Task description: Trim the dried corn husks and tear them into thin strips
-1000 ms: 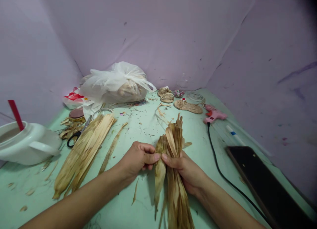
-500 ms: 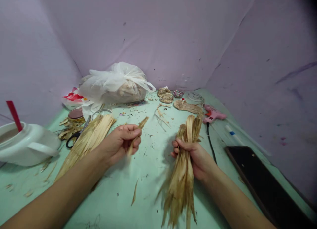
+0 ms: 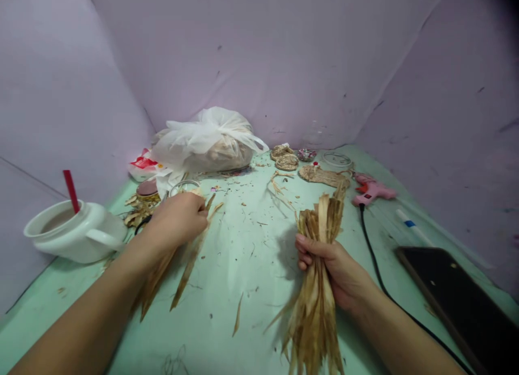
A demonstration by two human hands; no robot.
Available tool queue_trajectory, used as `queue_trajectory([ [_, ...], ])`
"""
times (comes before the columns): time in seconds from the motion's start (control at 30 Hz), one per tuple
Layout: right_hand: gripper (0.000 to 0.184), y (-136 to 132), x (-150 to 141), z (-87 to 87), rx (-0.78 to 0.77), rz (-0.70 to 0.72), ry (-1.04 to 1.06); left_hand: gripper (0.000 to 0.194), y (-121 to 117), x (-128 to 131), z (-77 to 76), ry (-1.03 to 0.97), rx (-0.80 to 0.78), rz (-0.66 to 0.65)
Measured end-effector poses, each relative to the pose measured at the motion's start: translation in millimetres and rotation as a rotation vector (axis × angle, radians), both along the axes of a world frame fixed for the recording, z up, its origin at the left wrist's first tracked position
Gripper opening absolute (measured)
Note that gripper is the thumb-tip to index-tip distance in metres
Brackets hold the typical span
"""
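While the right hand (image 3: 320, 259) clasps a bundle of dried leaves (image 3: 314, 310), the left hand (image 3: 186, 218) is over a second pile

Nearest, at the lower right, a dark phone (image 3: 458, 305) lies on the green table (image 3: 227, 256), and a small sliver of leaf (image 3: 238, 314) lies between the forearms. The bundle is right of centre, its frayed lower ends fanned out towards the person; the right hand is clamped round its upper part, thumb across the front. Beyond the phone are a black cord (image 3: 371, 261) and a white pen (image 3: 413, 226) with a blue band.

On the left, the pile of leaves (image 3: 160, 280) lies mostly hidden beneath the left hand and forearm, with a loose strip (image 3: 188, 275) just beside it. The left fingers are curled, and a strip tip shows by them; whether they are closed on it, I cannot tell. Left of that arm stands a white pot (image 3: 93, 229) with a red stick (image 3: 71, 191) in it.

Farther back are a pink glue gun (image 3: 373, 190), a sole-shaped woven piece (image 3: 322, 175) bearing a red bead (image 3: 315, 163), and a jar with a brownish lid (image 3: 147, 188). Behind these come two coiled pieces (image 3: 286, 162), a red and white packet (image 3: 144, 164) and a bulging white plastic bag (image 3: 211, 142), near the pale purple wall (image 3: 259, 56)
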State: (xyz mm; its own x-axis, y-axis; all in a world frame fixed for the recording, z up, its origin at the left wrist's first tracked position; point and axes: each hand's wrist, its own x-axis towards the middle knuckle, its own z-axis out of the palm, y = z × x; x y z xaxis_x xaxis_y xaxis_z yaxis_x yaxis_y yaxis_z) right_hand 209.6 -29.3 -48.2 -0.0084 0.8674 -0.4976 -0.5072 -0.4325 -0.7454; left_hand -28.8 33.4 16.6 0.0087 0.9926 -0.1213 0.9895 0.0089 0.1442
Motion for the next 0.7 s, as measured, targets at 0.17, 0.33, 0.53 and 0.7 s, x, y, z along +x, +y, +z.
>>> queue_trajectory([
  [0.17,0.026,2.4,-0.1,-3.2,-0.045,-0.010,-0.001,0.017,4.3,3.7,-20.5,0.192,-0.068,0.027],
  [0.33,0.027,-0.2,-2.6,-3.9,0.019,-0.015,0.001,0.008,2.3,13.3,-20.9,0.009,-0.077,-0.010],
  [0.53,0.034,-4.9,-11.4,-0.9,0.035,0.009,0.042,0.020,-14.0,32.9,-21.3,-1.117,-0.562,0.060],
  [0.7,0.041,-8.6,-16.7,-2.7,-0.001,0.049,0.120,0.022,-34.0,55.4,-35.8,-1.296,-0.725,0.001],
])
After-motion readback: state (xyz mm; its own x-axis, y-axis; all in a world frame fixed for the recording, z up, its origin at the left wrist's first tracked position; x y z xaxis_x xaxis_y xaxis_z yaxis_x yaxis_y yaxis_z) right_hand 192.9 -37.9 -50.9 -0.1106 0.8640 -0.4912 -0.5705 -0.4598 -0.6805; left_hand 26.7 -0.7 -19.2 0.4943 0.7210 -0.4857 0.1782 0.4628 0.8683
